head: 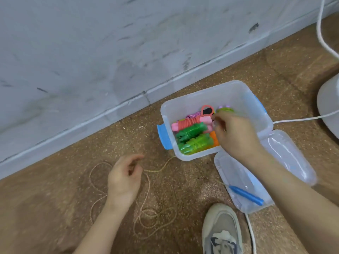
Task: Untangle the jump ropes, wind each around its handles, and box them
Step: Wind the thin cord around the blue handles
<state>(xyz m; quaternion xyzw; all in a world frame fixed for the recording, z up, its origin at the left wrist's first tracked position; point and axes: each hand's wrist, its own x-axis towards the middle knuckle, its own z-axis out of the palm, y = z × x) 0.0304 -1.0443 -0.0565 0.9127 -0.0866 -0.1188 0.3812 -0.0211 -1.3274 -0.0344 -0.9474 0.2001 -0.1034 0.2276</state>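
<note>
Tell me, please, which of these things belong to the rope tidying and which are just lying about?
Job: clear box, its lid, wound ropes inside, loose tan rope, blue handle.
Lying about: white cable, white round base, shoe.

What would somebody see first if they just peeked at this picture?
Most likely the bright bundles in the clear box by the wall: wound green ropes and a pink rope, with the right hand reaching in among them. Next, the loose tan rope sprawled in loops on the brown floor beside the left hand.
</note>
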